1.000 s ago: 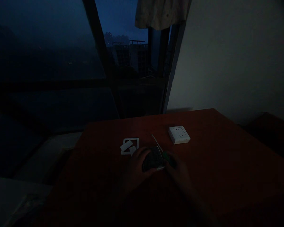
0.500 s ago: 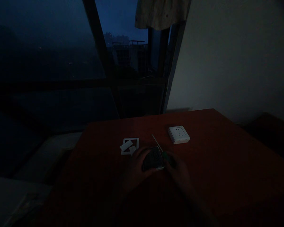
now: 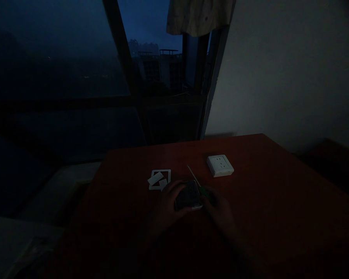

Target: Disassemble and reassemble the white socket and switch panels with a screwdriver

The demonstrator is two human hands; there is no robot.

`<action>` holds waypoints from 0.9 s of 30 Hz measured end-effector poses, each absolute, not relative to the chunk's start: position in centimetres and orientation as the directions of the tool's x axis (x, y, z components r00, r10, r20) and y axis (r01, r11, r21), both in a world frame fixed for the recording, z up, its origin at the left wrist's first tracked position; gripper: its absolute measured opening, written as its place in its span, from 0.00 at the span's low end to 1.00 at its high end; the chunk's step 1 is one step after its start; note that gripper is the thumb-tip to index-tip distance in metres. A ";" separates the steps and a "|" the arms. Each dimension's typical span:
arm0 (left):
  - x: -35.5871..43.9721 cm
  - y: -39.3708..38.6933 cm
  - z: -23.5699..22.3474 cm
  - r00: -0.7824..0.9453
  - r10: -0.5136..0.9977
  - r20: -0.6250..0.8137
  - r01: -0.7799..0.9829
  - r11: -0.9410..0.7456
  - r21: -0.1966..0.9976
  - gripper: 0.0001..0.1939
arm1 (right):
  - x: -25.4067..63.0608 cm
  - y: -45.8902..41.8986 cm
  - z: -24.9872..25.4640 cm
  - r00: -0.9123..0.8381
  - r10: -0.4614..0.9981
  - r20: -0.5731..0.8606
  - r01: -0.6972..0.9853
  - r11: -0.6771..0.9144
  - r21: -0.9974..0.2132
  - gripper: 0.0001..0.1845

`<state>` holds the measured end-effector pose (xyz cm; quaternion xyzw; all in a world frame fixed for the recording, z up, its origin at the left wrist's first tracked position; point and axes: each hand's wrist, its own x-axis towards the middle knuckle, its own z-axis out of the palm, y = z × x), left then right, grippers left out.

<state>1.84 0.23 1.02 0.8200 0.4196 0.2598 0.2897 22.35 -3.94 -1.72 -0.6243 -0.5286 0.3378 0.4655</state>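
My left hand [image 3: 171, 201] is closed around the left side of a dark, square switch or socket unit with a pale edge [image 3: 189, 195]; the dim light hides its details. On its right, my right hand [image 3: 218, 207] has its fingers wrapped round the green handle of a screwdriver [image 3: 203, 191]. The screwdriver's thin shaft points away from me and to the left, past the unit's far corner. My right fingertips are close to the unit's right edge; whether they touch it I cannot tell. Beyond my left hand lies a white square frame [image 3: 169, 174] with white flat pieces [image 3: 155, 178] on it.
A white wall socket on its box [image 3: 220, 165] sits farther back on the reddish-brown table [image 3: 267, 186], right of the screwdriver tip. Behind the table's far edge are a dark-framed window [image 3: 133, 77], a short curtain [image 3: 199, 17] and a pale wall [image 3: 285, 69].
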 end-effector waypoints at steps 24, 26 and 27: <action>1.7 0.0 1.3 0.525 0.833 0.175 0.557 -0.492 0.669 0.33 | 22.3 -4.0 -2.0 0.230 0.971 0.064 0.347 -0.021 -0.938 0.20; 1.5 -0.1 1.4 0.546 0.822 0.159 0.565 -0.502 0.654 0.34 | 22.3 -4.0 -2.0 0.236 0.969 0.066 0.352 -0.022 -0.936 0.20; 1.5 -0.2 1.5 0.555 0.819 0.148 0.570 -0.504 0.649 0.34 | 22.4 -4.0 -2.0 0.234 0.970 0.070 0.348 -0.016 -0.938 0.20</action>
